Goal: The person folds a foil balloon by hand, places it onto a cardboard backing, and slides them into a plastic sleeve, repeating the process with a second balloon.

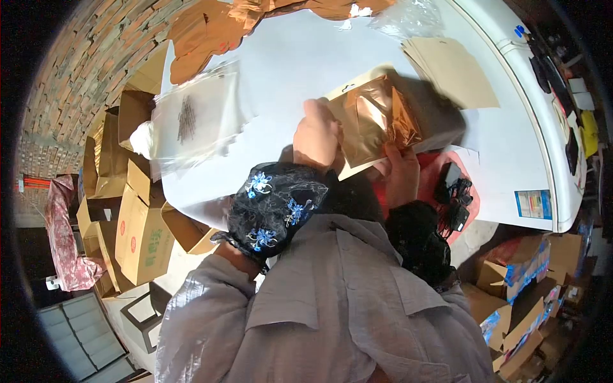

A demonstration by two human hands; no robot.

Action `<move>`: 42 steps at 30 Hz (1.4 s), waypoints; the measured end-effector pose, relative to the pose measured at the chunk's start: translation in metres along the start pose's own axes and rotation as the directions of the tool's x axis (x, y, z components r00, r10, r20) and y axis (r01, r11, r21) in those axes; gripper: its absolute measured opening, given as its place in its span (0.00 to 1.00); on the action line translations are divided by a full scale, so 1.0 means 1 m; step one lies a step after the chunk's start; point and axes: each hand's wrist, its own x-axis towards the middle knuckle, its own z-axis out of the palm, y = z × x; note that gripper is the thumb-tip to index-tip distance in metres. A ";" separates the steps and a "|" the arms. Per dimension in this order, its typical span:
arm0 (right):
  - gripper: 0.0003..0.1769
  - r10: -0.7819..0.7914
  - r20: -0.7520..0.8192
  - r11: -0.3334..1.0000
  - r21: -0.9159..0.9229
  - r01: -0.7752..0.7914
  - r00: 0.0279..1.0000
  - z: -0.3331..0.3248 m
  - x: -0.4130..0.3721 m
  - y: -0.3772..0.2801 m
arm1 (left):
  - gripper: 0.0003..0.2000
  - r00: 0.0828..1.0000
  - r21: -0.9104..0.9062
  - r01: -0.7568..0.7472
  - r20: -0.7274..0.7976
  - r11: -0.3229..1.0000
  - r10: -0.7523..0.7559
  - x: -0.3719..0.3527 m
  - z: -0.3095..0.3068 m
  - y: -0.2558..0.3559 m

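A cream card [350, 86] with a hang hole at one edge is held tilted above the white table. Over it lies a shiny copper-coloured foil packet [371, 118], crinkled at its right end. Curled fingers of my left hand [317, 135] grip the card's left edge. At the lower edge, my right hand [401, 171] pinches the foil packet between thumb and fingers. Part of the card is hidden behind the foil.
Clear plastic sleeves [211, 108] lie on the left of the white table [287, 70]. Stacked cream cards [456, 70] sit at the back right, copper foil [207, 38] at the back. Black adapters with cables [454, 198] are near my right arm. Cardboard boxes [142, 230] stand beside the table.
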 end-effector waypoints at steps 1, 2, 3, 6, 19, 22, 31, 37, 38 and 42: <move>0.13 -0.022 -0.043 0.999 0.023 0.023 0.999 0.003 0.000 0.000 | 0.16 0.999 0.035 -0.038 0.003 0.999 0.038 0.000 0.002 0.000; 0.13 0.027 -0.031 1.000 0.004 -0.027 0.999 0.001 -0.001 -0.002 | 0.15 0.997 0.049 -0.077 0.004 0.996 0.077 0.000 0.002 0.000; 0.13 0.075 -0.021 0.997 -0.014 -0.075 0.997 0.000 -0.002 -0.006 | 0.13 0.993 0.061 -0.116 0.005 0.991 0.116 0.000 0.002 0.000; 0.14 0.165 -0.004 0.986 0.005 -0.165 0.986 -0.005 0.000 -0.005 | 0.12 0.970 0.144 -0.240 0.004 0.960 0.242 0.000 0.001 0.000; 0.15 0.120 -0.004 0.993 0.024 -0.120 0.993 0.009 -0.008 -0.023 | 0.17 0.958 0.388 -0.266 0.009 0.882 0.285 -0.009 0.007 -0.012; 0.14 0.053 -0.033 0.998 0.047 -0.051 0.998 0.012 -0.004 -0.020 | 0.16 0.957 0.439 -0.256 -0.013 0.861 0.291 -0.008 0.008 -0.011; 0.16 0.048 0.095 0.998 -0.053 -0.043 0.994 0.067 0.047 -0.030 | 0.14 0.953 0.512 -0.251 -0.020 0.822 0.303 0.052 0.001 -0.035; 0.20 0.079 0.299 0.959 -0.285 0.010 0.951 0.046 0.073 -0.054 | 0.16 0.951 0.504 -0.281 0.033 0.817 0.307 0.069 -0.001 -0.048; 0.21 -0.014 0.271 0.893 -0.430 0.134 0.962 0.035 0.074 -0.062 | 0.17 0.951 0.500 -0.283 0.038 0.819 0.306 0.066 -0.003 -0.046; 0.21 -0.367 0.277 0.516 -0.734 0.442 0.888 0.009 0.084 -0.084 | 0.19 0.959 0.497 -0.273 0.072 0.824 0.274 0.065 -0.004 -0.043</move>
